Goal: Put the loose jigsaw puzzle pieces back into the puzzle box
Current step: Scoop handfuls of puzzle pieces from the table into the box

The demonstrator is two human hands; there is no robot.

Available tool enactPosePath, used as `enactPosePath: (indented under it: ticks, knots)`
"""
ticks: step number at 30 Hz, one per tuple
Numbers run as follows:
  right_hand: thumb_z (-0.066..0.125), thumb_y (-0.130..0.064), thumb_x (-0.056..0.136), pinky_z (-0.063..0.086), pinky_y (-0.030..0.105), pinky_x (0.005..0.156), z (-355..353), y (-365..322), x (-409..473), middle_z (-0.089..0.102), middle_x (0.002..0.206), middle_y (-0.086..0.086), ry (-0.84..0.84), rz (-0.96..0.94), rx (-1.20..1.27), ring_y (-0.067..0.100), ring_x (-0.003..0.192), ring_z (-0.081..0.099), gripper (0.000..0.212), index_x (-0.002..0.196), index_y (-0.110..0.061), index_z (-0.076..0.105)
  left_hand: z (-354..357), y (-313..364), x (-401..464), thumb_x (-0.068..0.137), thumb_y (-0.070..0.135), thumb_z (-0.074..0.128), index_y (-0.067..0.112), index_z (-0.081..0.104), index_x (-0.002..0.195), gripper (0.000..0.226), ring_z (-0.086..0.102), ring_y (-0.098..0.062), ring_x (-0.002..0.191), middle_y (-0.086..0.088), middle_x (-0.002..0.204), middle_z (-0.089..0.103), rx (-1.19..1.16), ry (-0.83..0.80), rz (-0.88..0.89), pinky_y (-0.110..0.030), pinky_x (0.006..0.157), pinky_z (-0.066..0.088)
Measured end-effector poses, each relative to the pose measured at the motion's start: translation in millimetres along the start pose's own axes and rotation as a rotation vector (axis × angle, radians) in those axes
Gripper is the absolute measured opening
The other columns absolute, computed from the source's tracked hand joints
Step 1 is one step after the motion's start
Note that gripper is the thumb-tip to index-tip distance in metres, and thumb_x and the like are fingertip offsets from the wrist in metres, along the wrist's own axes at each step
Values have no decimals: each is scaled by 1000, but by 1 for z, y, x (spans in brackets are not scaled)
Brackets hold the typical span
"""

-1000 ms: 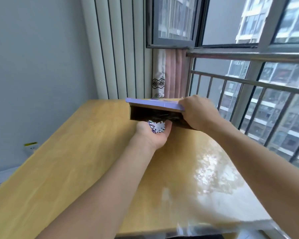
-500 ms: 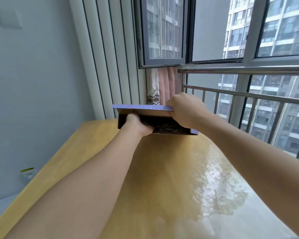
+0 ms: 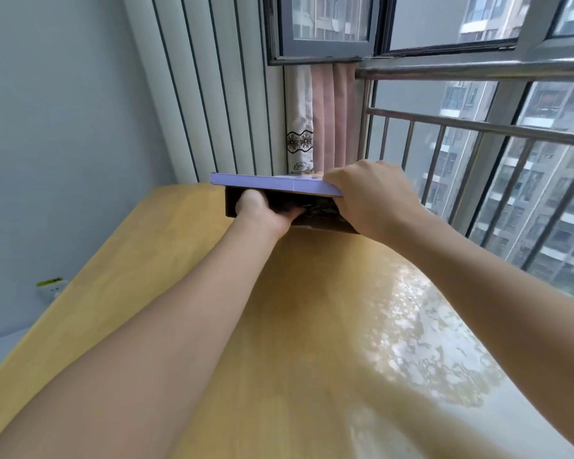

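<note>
The puzzle box [image 3: 272,184] has a purple lid and a brown inside. It lies at the far end of the wooden table [image 3: 166,260] with its open side facing me. My right hand [image 3: 371,197] grips its right end, fingers curled over the lid. My left hand [image 3: 259,210] reaches into the opening. Its fingers are hidden inside the box and only the thumb shows. Several dark patterned puzzle pieces [image 3: 318,210] are dimly seen inside, right of that hand. No loose pieces lie on the table.
A ribbed white wall panel [image 3: 212,94] and a pink curtain [image 3: 332,120] stand just behind the box. A metal railing [image 3: 478,127] and window run along the table's right side. A white socket [image 3: 48,288] sits low on the left wall.
My left hand, which held a bunch of pieces below the opening, has pushed into the box and the pieces are out of sight. The camera view has tilted upward.
</note>
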State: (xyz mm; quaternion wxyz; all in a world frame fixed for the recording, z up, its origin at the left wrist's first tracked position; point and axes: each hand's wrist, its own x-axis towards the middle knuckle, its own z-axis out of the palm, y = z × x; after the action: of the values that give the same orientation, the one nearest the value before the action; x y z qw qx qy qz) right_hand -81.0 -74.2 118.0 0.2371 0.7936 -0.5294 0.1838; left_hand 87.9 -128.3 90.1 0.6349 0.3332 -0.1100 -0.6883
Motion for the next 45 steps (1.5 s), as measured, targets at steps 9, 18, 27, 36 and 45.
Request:
enactPosePath:
  ticks: [9, 18, 27, 36, 45]
  knots:
    - [53, -14, 88, 36, 37, 57, 55, 10, 23, 46, 71, 2, -135, 29, 65, 36, 71, 51, 14, 79, -22, 46, -16, -10, 62, 94, 3, 53, 8, 67, 117, 28, 70, -33, 99, -17, 115, 72, 76, 104, 142, -48, 84, 60]
    - [48, -15, 92, 37, 37, 61, 78, -2, 6, 60, 84, 11, -173, 43, 106, 39, 75, 52, 19, 75, -19, 42, -52, -15, 56, 96, 4, 50, 18, 68, 98, 23, 72, -21, 90, -6, 101, 75, 373, 169, 119, -32, 69, 59]
    - [57, -26, 98, 43, 42, 89, 52, -40, -83, 54, 140, 15, -401, 200, 257, 39, 126, 50, 44, 140, -14, 49, -104, -43, -38, 101, 6, 36, 9, 54, 129, 33, 57, -25, 121, -15, 124, 62, 540, 93, 0, -31, 101, 45]
    - [60, -32, 93, 46, 34, 91, 23, -105, -196, 67, 118, 7, -222, 95, 545, 26, 107, 61, 32, 119, -14, 67, -146, -73, -146, 95, 15, 56, 16, 65, 88, 11, 60, -12, 72, -3, 83, 64, 875, 53, 209, -18, 64, 48]
    - [51, -34, 93, 41, 33, 77, 35, -108, -196, 60, 110, 2, -164, 128, 474, 23, 102, 55, 25, 105, -17, 64, -170, -92, -153, 95, 14, 54, 23, 69, 104, 19, 68, -9, 91, 4, 96, 71, 1134, -74, 612, -21, 71, 56]
